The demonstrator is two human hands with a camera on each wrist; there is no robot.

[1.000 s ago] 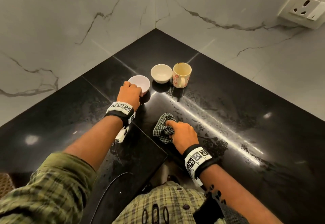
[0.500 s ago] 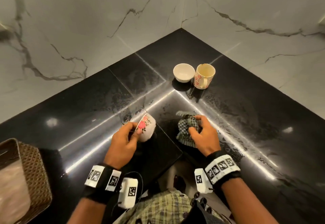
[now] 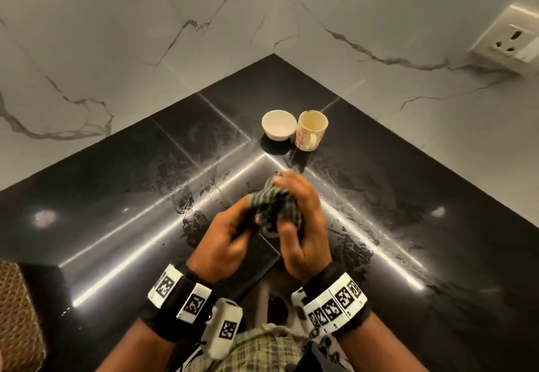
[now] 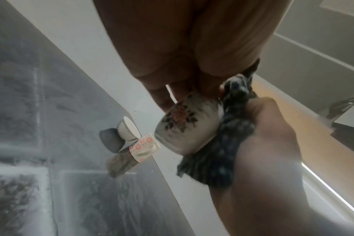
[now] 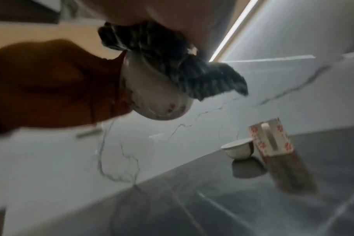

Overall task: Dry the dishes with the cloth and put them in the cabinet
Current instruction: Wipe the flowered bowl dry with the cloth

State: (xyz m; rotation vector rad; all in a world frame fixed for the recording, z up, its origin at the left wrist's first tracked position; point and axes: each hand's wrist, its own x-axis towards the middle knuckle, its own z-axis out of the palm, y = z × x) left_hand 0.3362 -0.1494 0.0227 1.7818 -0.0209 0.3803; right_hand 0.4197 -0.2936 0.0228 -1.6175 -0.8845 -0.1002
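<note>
My left hand (image 3: 233, 225) grips a small white bowl with a rose print (image 4: 184, 126), held above the black counter near its front edge. My right hand (image 3: 294, 217) grips the dark checked cloth (image 3: 274, 205) and presses it into and over the bowl's mouth. In the head view the cloth and both hands hide nearly all of the bowl; the right wrist view shows its rounded underside (image 5: 158, 99) below the bunched cloth (image 5: 172, 63). A plain white bowl (image 3: 278, 125) and a cream mug with red flowers (image 3: 310, 132) stand side by side near the counter's back corner.
The black counter (image 3: 116, 196) is wet, with streaks around the middle. Marble walls meet at the far corner. A wall socket (image 3: 507, 42) sits at the upper right. A woven basket (image 3: 17, 313) stands at the lower left edge.
My left hand lifted the rose bowl from beside the other dishes and brought it toward me. My right hand picked the cloth off the counter and pushed it onto the bowl.
</note>
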